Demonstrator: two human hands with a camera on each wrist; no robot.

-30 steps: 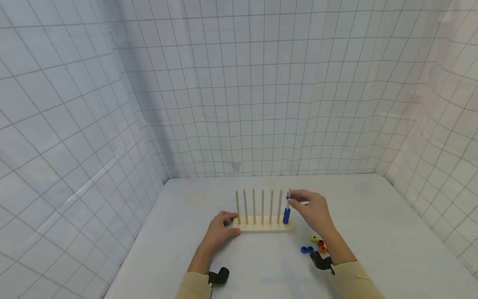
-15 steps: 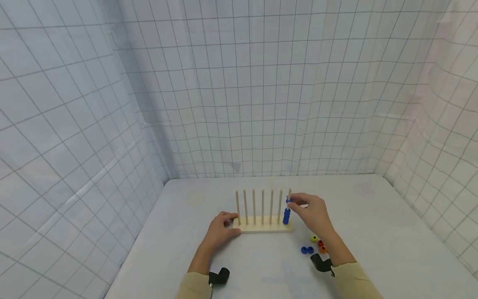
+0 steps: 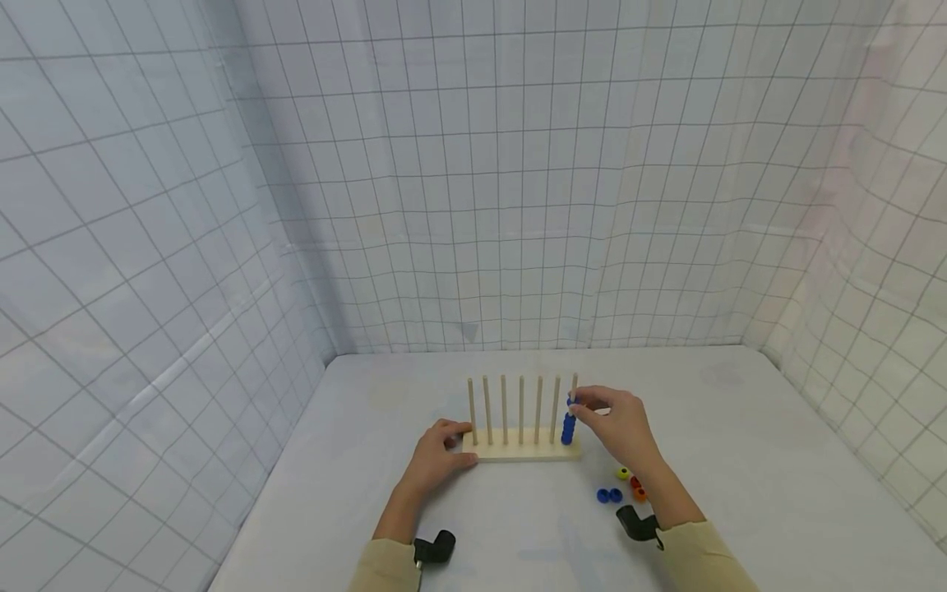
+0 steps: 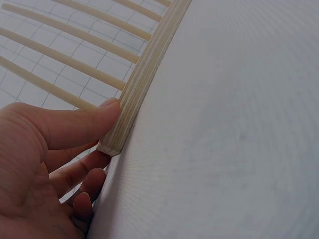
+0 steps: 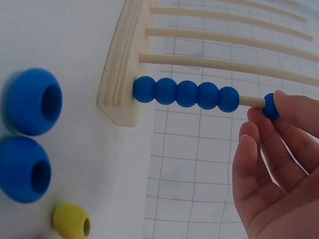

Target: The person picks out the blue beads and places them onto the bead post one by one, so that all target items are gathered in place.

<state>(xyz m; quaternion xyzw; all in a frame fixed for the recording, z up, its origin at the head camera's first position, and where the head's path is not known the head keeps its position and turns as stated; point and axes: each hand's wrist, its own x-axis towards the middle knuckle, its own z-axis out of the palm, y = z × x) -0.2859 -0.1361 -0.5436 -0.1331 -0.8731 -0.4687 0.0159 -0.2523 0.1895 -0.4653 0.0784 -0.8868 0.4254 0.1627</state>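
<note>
L. hand [image 4: 30, 169] grips end of wood base [image 4: 139, 82]: thumb [image 4: 84, 124] on base edge, fingers [image 4: 75, 174] at base end. Rods [image 4: 65, 59] extend from base, w/ gridded sheet [image 4: 99, 59] btwn. White surface [image 4: 224, 124] lies opp. side of base.

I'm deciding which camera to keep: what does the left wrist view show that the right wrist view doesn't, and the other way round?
Only the left wrist view: the left hand gripping one end of the wooden base.
Only the right wrist view: the right hand pinching a blue bead on a peg, five blue beads stacked beneath it, two loose blue beads and a yellow bead.
Both: the wooden base, bare pegs, gridded backdrop and white surface.
</note>
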